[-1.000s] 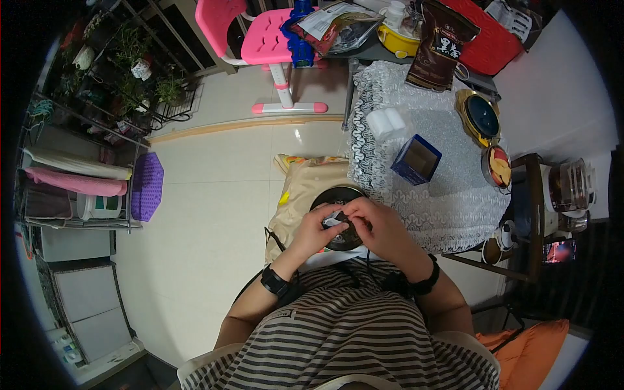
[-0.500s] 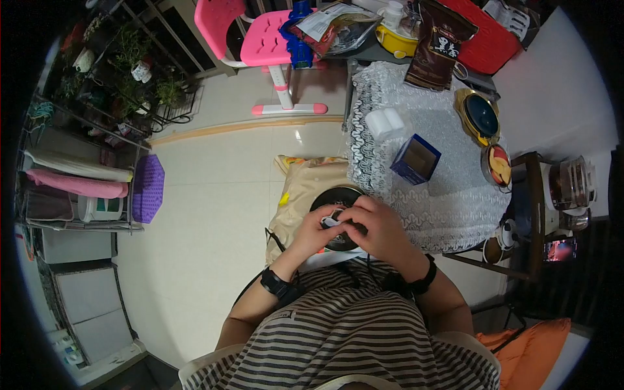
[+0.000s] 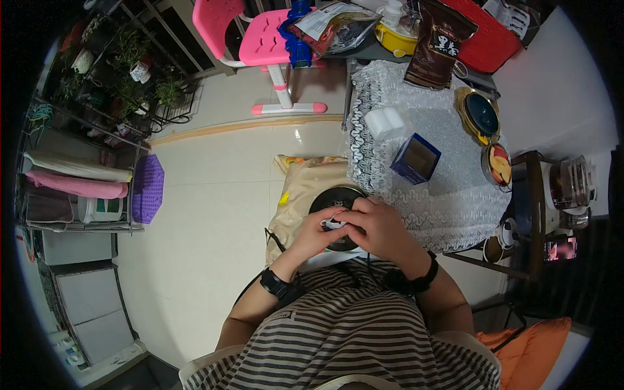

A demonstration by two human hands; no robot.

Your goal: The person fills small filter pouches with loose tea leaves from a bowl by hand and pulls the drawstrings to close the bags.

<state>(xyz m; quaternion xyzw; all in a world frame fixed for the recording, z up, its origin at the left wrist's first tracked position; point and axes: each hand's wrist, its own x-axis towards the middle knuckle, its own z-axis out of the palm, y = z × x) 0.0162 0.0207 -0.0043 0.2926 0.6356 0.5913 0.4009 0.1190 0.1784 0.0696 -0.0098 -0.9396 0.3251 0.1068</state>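
My left hand and my right hand meet over my lap, with fingers closed on a small white piece that looks like thin paper or film. What it is exactly, and whether anything is inside it, I cannot tell. Directly beneath the hands sits a round black dish, its middle partly covered by my fingers. The dish rests on a beige patterned cloth or cushion. To the right on the table, an open blue box is nearest to my right hand.
A lace-covered table stands on the right. On it are white rolls, a brown bag, a dark teal bowl and a dish of sliced food. A pink chair stands ahead; a towel rack is left.
Both hands stay in nearly the same place. The white piece between my fingers has shifted and looks more crumpled or opened, with my fingertips slightly rearranged around it.
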